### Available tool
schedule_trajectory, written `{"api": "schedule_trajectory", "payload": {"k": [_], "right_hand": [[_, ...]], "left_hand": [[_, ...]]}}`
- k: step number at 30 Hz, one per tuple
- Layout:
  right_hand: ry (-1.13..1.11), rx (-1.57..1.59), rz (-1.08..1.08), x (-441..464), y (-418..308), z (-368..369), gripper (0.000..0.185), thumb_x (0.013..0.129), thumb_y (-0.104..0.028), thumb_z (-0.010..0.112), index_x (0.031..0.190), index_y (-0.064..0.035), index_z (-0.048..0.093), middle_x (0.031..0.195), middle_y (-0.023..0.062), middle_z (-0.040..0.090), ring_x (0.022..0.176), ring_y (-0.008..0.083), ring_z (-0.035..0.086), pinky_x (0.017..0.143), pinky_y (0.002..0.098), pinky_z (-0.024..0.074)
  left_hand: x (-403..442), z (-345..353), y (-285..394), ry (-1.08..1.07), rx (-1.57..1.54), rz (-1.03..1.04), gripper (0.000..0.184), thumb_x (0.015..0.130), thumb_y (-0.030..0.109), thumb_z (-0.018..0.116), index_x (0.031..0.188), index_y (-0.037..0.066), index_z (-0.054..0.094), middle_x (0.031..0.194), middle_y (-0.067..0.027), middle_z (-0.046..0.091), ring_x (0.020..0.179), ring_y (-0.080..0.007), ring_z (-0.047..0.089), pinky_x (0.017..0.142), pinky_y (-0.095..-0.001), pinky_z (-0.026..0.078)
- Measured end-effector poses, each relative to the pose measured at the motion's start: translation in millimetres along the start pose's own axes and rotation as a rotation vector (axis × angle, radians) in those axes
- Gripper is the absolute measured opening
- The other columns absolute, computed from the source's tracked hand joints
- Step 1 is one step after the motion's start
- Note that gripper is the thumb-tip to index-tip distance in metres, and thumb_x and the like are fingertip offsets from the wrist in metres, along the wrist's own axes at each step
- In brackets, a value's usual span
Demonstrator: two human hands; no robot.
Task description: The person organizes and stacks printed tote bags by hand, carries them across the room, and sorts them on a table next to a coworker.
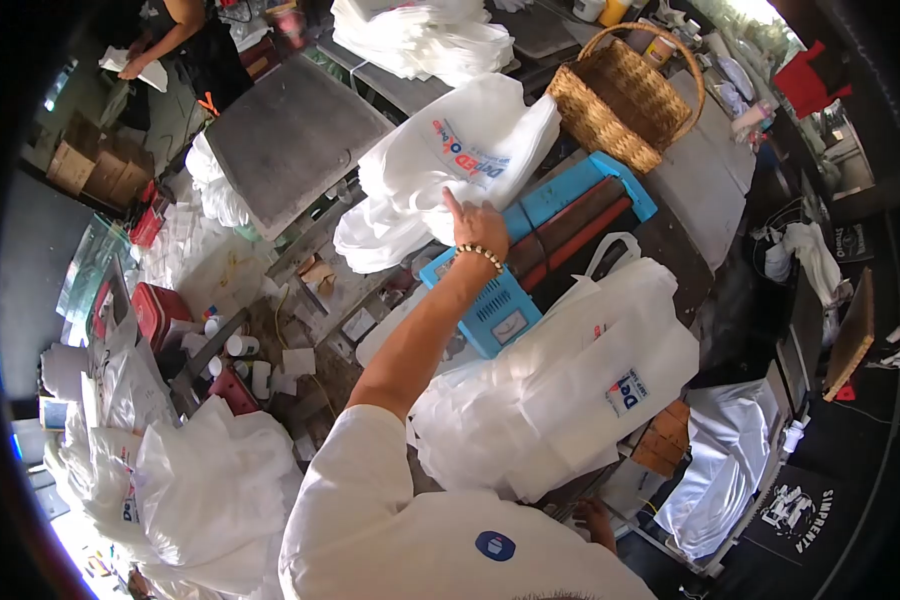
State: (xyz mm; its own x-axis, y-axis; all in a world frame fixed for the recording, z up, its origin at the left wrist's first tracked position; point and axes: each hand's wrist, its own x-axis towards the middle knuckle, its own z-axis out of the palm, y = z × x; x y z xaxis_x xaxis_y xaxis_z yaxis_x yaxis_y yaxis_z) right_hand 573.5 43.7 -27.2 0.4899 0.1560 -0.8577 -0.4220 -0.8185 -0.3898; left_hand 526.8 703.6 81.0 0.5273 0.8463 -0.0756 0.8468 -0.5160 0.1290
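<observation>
My left hand (478, 226), with a beaded bracelet at the wrist, reaches forward with its index finger stretched onto a pile of printed white plastic bags (510, 130). The other fingers are partly hidden. Just beneath that hand lies a blue machine (495, 320) with a dial gauge and reddish-brown rollers. Closer to my body is a second stack of printed white bags (560, 400), partly covering the machine's near side. My right hand (596, 522) is low beside my shirt, below that stack; its fingers are mostly hidden, so its grip is unclear.
A wicker basket (620, 110) stands beyond the machine. More white bags (420, 40) lie at the back, and others (210, 480) are heaped at left. A dark flat board (295, 140) sits left of the pile. Another person's hand (133, 65) holds something white at upper left.
</observation>
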Motion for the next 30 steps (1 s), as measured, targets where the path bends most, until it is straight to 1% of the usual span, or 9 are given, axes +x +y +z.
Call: {"api": "schedule_trajectory", "payload": {"k": [1,4,6,7,9,12,20,23,30], "right_hand": [[0.019,0.014,0.003,1.3,2.5,-1.3,0.020,0.092,-0.016,0.055,0.109,-0.0055,0.057,0.090,0.0107,0.066,0.078,0.0234,0.066,0.066,0.0376,0.0538],[0.032,0.048,0.005,0.0,7.5,2.4,0.018,0.091,-0.015,0.057,0.106,-0.0056,0.058,0.092,0.0115,0.066,0.080,0.0249,0.066,0.068,0.0376,0.0543],[-0.020,0.005,-0.016,-3.7,7.5,2.8,0.021,0.092,-0.015,0.057,0.109,-0.0031,0.058,0.094,0.0145,0.066,0.083,0.0263,0.067,0.070,0.0386,0.0550],[-0.017,-0.009,0.014,-3.6,9.1,3.5,0.025,0.092,-0.017,0.058,0.112,-0.0013,0.058,0.095,0.0162,0.066,0.084,0.0268,0.067,0.070,0.0391,0.0551],[-0.021,-0.025,0.037,-3.8,15.3,1.7,0.029,0.092,-0.019,0.058,0.115,0.0005,0.058,0.096,0.0179,0.066,0.086,0.0273,0.067,0.071,0.0396,0.0552],[-0.041,0.060,0.002,-7.4,28.6,-6.0,0.032,0.093,-0.024,0.059,0.117,-0.0024,0.058,0.090,0.0121,0.065,0.078,0.0241,0.066,0.063,0.0364,0.0545],[-0.006,0.066,0.125,-9.4,39.6,-4.0,0.043,0.090,-0.024,0.062,0.121,0.0060,0.054,0.099,0.0248,0.066,0.086,0.0305,0.067,0.073,0.0380,0.0553],[0.022,0.009,0.138,-10.0,31.0,0.8,0.029,0.094,-0.018,0.056,0.116,0.0005,0.057,0.091,0.0142,0.065,0.078,0.0245,0.065,0.065,0.0381,0.0543],[0.015,0.076,0.132,-1.4,41.2,2.5,0.025,0.096,-0.016,0.054,0.115,-0.0002,0.059,0.090,0.0133,0.065,0.077,0.0226,0.065,0.065,0.0363,0.0543]], "left_hand": [[7.2,-8.2,0.7,-0.170,0.038,0.045,0.034,0.086,0.029,0.061,0.112,0.009,0.067,0.104,-0.0097,0.068,0.111,-0.0291,0.058,0.111,-0.0610,0.012],[36.5,-5.9,4.5,-0.160,-0.070,0.055,0.028,0.091,0.022,0.051,0.109,0.011,0.070,0.106,-0.0087,0.069,0.107,-0.0287,0.063,0.108,-0.0656,0.015],[58.7,-9.4,6.5,-0.059,0.144,0.157,0.027,0.092,0.019,0.049,0.109,0.009,0.068,0.103,-0.0103,0.070,0.098,-0.0281,0.067,0.102,-0.0587,0.034],[72.1,-1.6,7.9,-0.061,0.144,0.139,0.027,0.092,0.019,0.049,0.109,0.009,0.068,0.103,-0.0103,0.070,0.098,-0.0281,0.067,0.102,-0.0587,0.034],[93.7,21.7,7.1,0.064,-0.301,-0.058,0.026,0.093,0.021,0.049,0.106,0.006,0.067,0.097,-0.0117,0.071,0.091,-0.0276,0.069,0.087,-0.0441,0.050],[98.8,33.4,5.2,0.100,-0.307,-0.057,0.047,0.080,0.038,0.071,0.106,0.001,0.062,0.099,-0.0176,0.069,0.096,-0.0317,0.067,0.077,-0.0382,0.054],[100.1,42.3,9.0,0.114,-0.329,-0.028,0.036,0.086,0.036,0.063,0.101,0.003,0.064,0.095,-0.0168,0.069,0.093,-0.0319,0.067,0.080,-0.0413,0.053],[98.8,51.5,11.9,0.169,-0.317,-0.047,0.034,0.086,0.035,0.062,0.100,0.004,0.064,0.095,-0.0171,0.068,0.092,-0.0327,0.066,0.080,-0.0416,0.053],[94.1,35.9,9.1,0.145,-0.320,-0.042,0.039,0.084,0.036,0.065,0.105,0.004,0.063,0.096,-0.0185,0.067,0.094,-0.0333,0.066,0.081,-0.0421,0.053]]}}
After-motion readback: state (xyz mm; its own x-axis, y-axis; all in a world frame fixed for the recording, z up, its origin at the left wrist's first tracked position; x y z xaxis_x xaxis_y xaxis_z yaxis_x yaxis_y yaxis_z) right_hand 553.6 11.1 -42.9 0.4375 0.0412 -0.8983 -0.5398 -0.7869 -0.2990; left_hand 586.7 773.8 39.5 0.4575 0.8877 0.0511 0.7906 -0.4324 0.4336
